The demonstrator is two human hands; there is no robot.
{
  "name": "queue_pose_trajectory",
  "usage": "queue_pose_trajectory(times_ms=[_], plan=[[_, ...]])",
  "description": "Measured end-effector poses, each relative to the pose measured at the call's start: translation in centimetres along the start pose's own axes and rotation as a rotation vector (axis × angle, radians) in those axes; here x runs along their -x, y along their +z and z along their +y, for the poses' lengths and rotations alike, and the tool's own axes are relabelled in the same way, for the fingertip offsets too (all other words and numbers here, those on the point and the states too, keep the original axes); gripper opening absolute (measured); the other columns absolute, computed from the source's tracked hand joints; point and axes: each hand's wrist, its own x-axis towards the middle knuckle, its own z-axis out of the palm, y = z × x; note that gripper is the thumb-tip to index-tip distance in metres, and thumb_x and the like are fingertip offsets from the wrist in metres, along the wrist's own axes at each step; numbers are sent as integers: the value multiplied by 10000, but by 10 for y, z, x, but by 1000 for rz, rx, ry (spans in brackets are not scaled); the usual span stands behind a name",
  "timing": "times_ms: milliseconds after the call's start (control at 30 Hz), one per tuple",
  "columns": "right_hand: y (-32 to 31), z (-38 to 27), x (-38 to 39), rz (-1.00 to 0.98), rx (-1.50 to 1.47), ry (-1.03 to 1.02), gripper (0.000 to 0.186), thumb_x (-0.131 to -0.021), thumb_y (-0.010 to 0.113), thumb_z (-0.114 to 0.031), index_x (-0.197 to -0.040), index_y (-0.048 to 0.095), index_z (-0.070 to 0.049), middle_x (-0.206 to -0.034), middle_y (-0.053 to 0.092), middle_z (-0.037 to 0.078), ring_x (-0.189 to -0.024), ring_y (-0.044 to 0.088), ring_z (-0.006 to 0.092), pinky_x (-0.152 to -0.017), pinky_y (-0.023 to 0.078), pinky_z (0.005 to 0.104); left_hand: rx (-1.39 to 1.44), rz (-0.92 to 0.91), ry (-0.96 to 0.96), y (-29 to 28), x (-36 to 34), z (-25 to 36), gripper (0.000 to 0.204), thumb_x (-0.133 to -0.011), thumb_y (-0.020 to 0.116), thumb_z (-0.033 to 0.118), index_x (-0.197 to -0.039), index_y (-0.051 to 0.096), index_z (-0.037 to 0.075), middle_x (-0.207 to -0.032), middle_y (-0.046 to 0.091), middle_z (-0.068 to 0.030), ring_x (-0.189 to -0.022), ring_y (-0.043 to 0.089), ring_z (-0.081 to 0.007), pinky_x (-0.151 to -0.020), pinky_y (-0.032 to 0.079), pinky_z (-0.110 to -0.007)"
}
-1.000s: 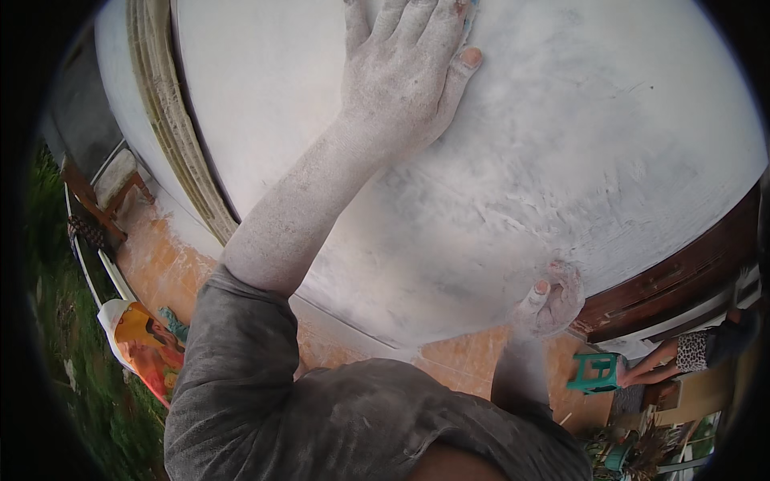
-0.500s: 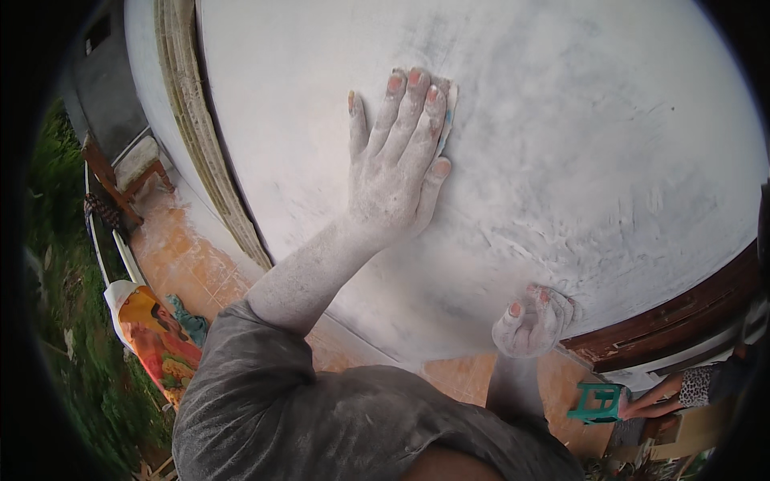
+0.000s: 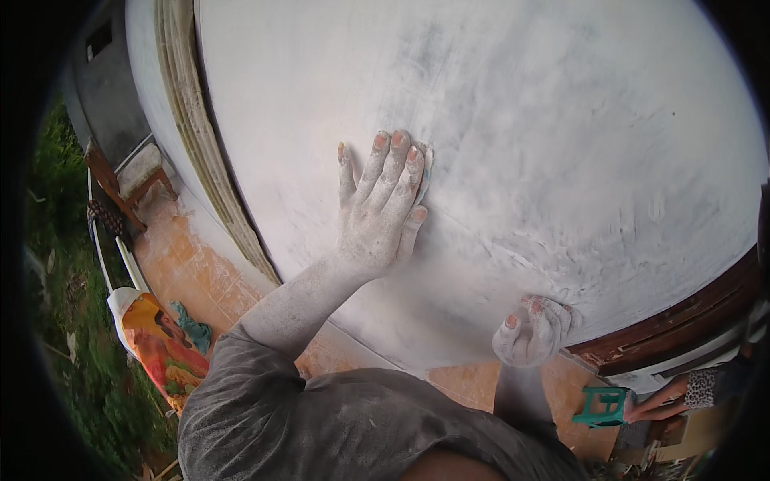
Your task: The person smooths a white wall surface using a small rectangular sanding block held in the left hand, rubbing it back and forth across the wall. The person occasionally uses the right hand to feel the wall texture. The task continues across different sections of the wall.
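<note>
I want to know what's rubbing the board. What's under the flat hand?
Under the left hand a small pale sanding sheet peeks out beside the fingertips, pressed against the white dusty board. The palm covers the rest of it.

Soft, even daylight, heavy fisheye bend

Faint shadows, no glare; straight edges curve toward a black rim (corners lost); the centre stays fairly sharp.

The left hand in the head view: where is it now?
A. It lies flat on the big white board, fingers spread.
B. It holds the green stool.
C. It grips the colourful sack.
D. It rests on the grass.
A: the dusty left hand presses flat on the white board, with a small sanding pad showing beneath its fingertips.
</note>
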Motion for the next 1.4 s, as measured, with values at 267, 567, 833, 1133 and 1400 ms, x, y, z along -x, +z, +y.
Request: queue_pose_trajectory(times_ms=[267, 567, 833, 1133, 1400], plan=[[-2, -2, 4, -26, -2, -3, 265, -975, 604, -300, -1117, 651, -81, -717, 670, 5, -650, 612, 181, -740, 389, 362, 7, 60, -10, -11, -40, -5, 605, -1107, 312, 288, -1630, 171, 19, -1690, 157, -232, -1581, 73, -399, -1209, -48, -682], [3, -1, 5, -12, 8, 3, 259, -969, 610, -329, -1076, 665, -100, -676, 662, -14, -624, 602, 168, -725, 397, 361, 41, 123, 89, -32, -93, -12, 579, -1111, 314, 310, -1630, 227, 67, -1673, 254, -190, -1575, 146, -385, -1207, 8, -698], [-3, -7, -2, -108, 37, 33, 235, -945, 635, -280, -1070, 654, -82, -744, 668, 15, -692, 612, 195, -689, 414, 359, 41, -56, 31, -12, 0, 2, 647, -1045, 429, 212, -1633, 214, 50, -1699, 197, -188, -1589, 95, -362, -1200, -29, -702], [29, -50, -18, -201, -79, 167, 186, -922, 660, -223, -1062, 657, -100, -853, 690, 5, -723, 633, 203, -746, 407, 362, 116, 29, 15, -12, -23, -2, 714, -987, 491, 164, -1637, 213, 64, -1700, 210, -171, -1590, 114, -349, -1197, -54, -708], [46, -70, -18, -304, -21, 129, 193, -939, 668, -271, -1016, 661, -94, -854, 678, 17, -753, 621, 205, -847, 354, 409, 148, 15, 131, -37, -106, -23, 689, -1014, 544, 255, -1632, 258, 150, -1703, 228, -77, -1574, 187, -275, -1205, 6, -722]])
